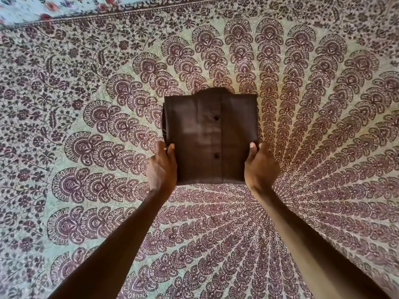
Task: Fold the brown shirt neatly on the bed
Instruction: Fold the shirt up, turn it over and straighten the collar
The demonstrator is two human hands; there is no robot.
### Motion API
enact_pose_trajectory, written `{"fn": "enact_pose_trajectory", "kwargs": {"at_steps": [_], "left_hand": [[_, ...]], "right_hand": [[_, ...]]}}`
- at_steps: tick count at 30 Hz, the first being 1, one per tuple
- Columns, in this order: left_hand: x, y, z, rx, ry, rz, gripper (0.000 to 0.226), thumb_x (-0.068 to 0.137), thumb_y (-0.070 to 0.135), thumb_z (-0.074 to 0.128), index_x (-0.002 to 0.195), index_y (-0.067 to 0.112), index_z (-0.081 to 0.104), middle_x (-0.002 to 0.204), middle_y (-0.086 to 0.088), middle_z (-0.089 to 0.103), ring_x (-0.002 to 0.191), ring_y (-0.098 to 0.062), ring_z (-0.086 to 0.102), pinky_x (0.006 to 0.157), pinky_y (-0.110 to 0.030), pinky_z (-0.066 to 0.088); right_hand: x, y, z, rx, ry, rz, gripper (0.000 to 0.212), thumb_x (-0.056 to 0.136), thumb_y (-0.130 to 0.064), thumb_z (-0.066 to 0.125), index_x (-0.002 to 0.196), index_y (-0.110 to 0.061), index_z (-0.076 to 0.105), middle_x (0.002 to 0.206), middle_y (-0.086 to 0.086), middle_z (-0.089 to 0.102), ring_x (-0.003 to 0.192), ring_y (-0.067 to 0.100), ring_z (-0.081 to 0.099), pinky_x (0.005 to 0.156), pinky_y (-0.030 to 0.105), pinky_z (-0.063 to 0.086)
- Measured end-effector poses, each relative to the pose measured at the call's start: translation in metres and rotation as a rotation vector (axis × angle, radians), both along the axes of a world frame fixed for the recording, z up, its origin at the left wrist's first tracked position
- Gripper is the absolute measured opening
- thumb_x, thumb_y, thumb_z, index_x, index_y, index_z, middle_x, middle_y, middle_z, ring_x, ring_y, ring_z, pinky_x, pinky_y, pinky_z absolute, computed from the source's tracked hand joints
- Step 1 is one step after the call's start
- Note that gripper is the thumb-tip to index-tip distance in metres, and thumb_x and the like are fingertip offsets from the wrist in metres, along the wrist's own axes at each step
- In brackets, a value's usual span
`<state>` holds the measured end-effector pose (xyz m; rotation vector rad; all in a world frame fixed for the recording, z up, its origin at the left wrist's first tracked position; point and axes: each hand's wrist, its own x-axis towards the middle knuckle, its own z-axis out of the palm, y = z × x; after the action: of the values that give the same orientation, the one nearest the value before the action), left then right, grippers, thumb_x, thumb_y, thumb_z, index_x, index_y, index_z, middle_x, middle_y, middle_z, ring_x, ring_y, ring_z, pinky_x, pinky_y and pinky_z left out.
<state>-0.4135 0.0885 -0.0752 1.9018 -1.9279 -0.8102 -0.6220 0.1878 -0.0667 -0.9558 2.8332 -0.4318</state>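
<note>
The brown shirt (pixel 210 134) is folded into a compact rectangle, button placket up, with two dark buttons showing down its middle and the collar at the far end. It sits in the middle of the view over the bed (pixel 86 126). My left hand (pixel 162 167) grips its near left edge, thumb on top and fingers hidden under the cloth. My right hand (pixel 260 165) grips the near right edge the same way. Whether the shirt rests on the bed or is lifted slightly I cannot tell.
The bed is covered by a pale green spread printed with maroon paisley fans that stretches out on every side. A lighter floral cloth (pixel 43 7) shows at the far left corner beyond the spread's border.
</note>
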Motion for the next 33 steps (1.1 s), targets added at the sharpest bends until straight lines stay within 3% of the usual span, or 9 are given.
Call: {"fn": "enact_pose_trajectory", "kwargs": {"at_steps": [4, 7, 10, 15, 17, 19, 22, 28, 33], "left_hand": [[-0.006, -0.001, 0.010, -0.043, -0.006, 0.041, 0.029, 0.100, 0.038, 0.040, 0.105, 0.010, 0.048, 0.088, -0.004, 0.056, 0.064, -0.018, 0.052, 0.046, -0.024, 0.039], [-0.015, -0.012, 0.018, -0.025, 0.054, 0.066, 0.036, 0.096, 0.042, 0.047, 0.112, 0.010, 0.046, 0.109, -0.009, 0.050, 0.087, -0.017, 0.046, 0.064, -0.031, 0.042], [-0.026, -0.027, 0.026, 0.101, 0.057, 0.133, 0.034, 0.091, 0.036, 0.057, 0.112, 0.009, 0.050, 0.107, -0.008, 0.054, 0.089, -0.017, 0.042, 0.071, -0.029, 0.034], [-0.037, -0.040, 0.043, 0.104, 0.170, 0.169, 0.030, 0.088, 0.033, 0.063, 0.105, 0.010, 0.055, 0.090, 0.002, 0.058, 0.082, -0.017, 0.053, 0.067, -0.028, 0.048], [-0.038, -0.043, 0.043, 0.224, 0.278, 0.221, 0.041, 0.084, 0.036, 0.069, 0.113, 0.012, 0.051, 0.094, 0.004, 0.059, 0.082, -0.014, 0.057, 0.062, -0.021, 0.046], [-0.036, -0.050, 0.041, 0.361, 0.415, 0.321, 0.053, 0.077, 0.040, 0.076, 0.116, 0.016, 0.049, 0.100, 0.001, 0.064, 0.087, -0.016, 0.063, 0.074, -0.027, 0.054], [-0.032, -0.063, 0.043, 0.491, 0.612, 0.384, 0.039, 0.075, 0.036, 0.079, 0.103, 0.015, 0.062, 0.096, -0.003, 0.069, 0.083, -0.018, 0.068, 0.076, -0.032, 0.059], [-0.037, -0.078, 0.041, 0.636, 0.705, 0.269, 0.038, 0.083, 0.028, 0.072, 0.119, 0.016, 0.065, 0.109, -0.008, 0.071, 0.095, -0.023, 0.070, 0.085, -0.040, 0.057], [-0.036, -0.089, 0.034, 0.605, 0.602, 0.225, 0.034, 0.090, 0.025, 0.064, 0.122, 0.013, 0.062, 0.109, -0.007, 0.069, 0.102, -0.025, 0.067, 0.083, -0.033, 0.055]], "right_hand": [[-0.003, -0.003, 0.000, 0.022, -0.009, -0.018, 0.037, 0.101, -0.043, 0.038, 0.113, -0.011, 0.052, 0.083, 0.014, 0.070, 0.072, 0.033, 0.068, 0.058, 0.033, 0.042], [-0.011, -0.010, -0.001, -0.047, -0.129, -0.035, 0.041, 0.097, -0.049, 0.044, 0.115, -0.013, 0.054, 0.093, 0.010, 0.070, 0.080, 0.032, 0.067, 0.065, 0.035, 0.048], [-0.020, -0.016, 0.000, -0.104, -0.277, -0.057, 0.035, 0.094, -0.046, 0.052, 0.108, -0.014, 0.058, 0.092, 0.007, 0.070, 0.081, 0.030, 0.066, 0.062, 0.031, 0.045], [-0.023, -0.018, -0.002, -0.126, -0.271, -0.064, 0.028, 0.096, -0.038, 0.053, 0.106, -0.013, 0.061, 0.091, 0.011, 0.071, 0.081, 0.033, 0.066, 0.060, 0.031, 0.042], [-0.023, -0.018, -0.003, -0.120, -0.255, -0.053, 0.028, 0.097, -0.037, 0.052, 0.107, -0.012, 0.061, 0.092, 0.011, 0.071, 0.082, 0.034, 0.066, 0.060, 0.031, 0.041], [-0.024, -0.018, -0.002, -0.114, -0.256, -0.050, 0.027, 0.098, -0.034, 0.051, 0.107, -0.012, 0.061, 0.094, 0.011, 0.070, 0.083, 0.033, 0.065, 0.060, 0.030, 0.037], [-0.024, -0.018, 0.001, -0.118, -0.253, -0.055, 0.025, 0.099, -0.031, 0.050, 0.106, -0.010, 0.061, 0.093, 0.013, 0.070, 0.081, 0.033, 0.064, 0.060, 0.029, 0.032], [-0.024, -0.018, -0.002, -0.113, -0.225, -0.030, 0.023, 0.099, -0.031, 0.050, 0.104, -0.012, 0.060, 0.091, 0.017, 0.070, 0.082, 0.037, 0.065, 0.059, 0.031, 0.035], [-0.023, -0.020, -0.002, -0.066, -0.170, -0.012, 0.023, 0.099, -0.032, 0.048, 0.107, -0.013, 0.059, 0.091, 0.017, 0.070, 0.083, 0.037, 0.065, 0.060, 0.032, 0.034]]}}
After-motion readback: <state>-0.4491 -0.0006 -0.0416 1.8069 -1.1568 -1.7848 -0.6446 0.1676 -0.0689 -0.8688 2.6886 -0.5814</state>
